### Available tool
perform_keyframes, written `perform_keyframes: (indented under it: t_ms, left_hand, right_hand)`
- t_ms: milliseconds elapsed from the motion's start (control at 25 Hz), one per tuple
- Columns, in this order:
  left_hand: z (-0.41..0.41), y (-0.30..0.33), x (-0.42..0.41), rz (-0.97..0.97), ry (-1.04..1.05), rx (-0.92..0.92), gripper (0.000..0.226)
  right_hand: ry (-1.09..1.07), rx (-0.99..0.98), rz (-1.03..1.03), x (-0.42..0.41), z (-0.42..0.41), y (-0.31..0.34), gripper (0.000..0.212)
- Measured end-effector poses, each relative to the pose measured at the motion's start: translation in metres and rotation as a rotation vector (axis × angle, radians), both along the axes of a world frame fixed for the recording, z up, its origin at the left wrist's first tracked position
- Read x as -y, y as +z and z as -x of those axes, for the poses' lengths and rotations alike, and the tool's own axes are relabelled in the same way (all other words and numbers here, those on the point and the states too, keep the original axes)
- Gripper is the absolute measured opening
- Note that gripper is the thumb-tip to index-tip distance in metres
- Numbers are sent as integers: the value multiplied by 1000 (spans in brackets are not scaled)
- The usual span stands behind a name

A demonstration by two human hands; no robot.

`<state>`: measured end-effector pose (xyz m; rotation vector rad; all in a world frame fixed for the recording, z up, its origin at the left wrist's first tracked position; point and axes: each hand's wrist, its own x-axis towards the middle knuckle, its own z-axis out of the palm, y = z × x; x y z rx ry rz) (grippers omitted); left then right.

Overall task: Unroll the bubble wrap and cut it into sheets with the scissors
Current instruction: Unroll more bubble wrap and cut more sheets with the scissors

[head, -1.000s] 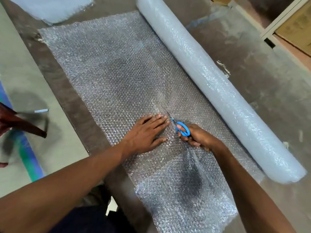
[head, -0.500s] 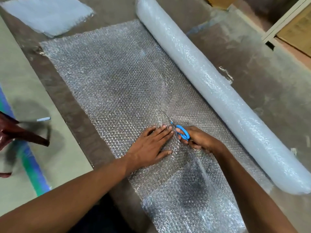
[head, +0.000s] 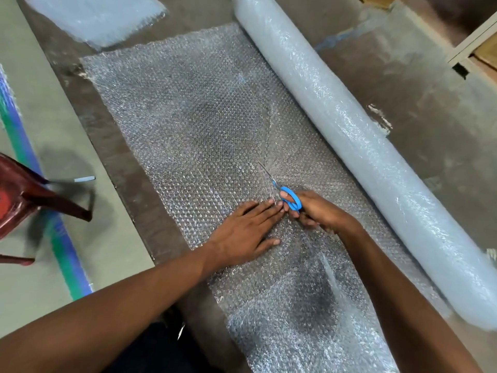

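Note:
A long roll of bubble wrap (head: 357, 146) lies diagonally on the brown table (head: 419, 84). An unrolled stretch of bubble wrap (head: 193, 117) spreads flat to its left. My left hand (head: 247, 232) presses flat on this sheet with straight fingers. Just right of it, my right hand (head: 320, 211) grips the blue-handled scissors (head: 289, 196), whose blades point away from me into the wrap. A cut line runs through the sheet from the near edge up to the scissors.
A cut sheet of bubble wrap (head: 94, 14) lies at the table's far left corner. A dark red chair (head: 24, 200) stands on the floor at left, beside a green and blue floor stripe (head: 61, 246). Shelving (head: 473, 41) shows at upper right.
Both hands and the scissors have moved a little further along the sheet, away from me. The view has shifted slightly, so the wrap sits lower in frame.

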<state>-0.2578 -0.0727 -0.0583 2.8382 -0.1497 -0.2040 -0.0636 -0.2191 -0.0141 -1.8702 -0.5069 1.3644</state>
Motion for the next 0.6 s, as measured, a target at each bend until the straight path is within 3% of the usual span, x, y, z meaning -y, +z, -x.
perform_keyframes:
  t_ms: [280,600]
  left_hand:
    - [2,4,0,13,-44,-21,73]
    - [-2,15,-12,88,-77,-103,64]
  right_hand:
    - [22,78,28,-13,-5,6,62]
    - [-11,67,28,-26,-1,-1,52]
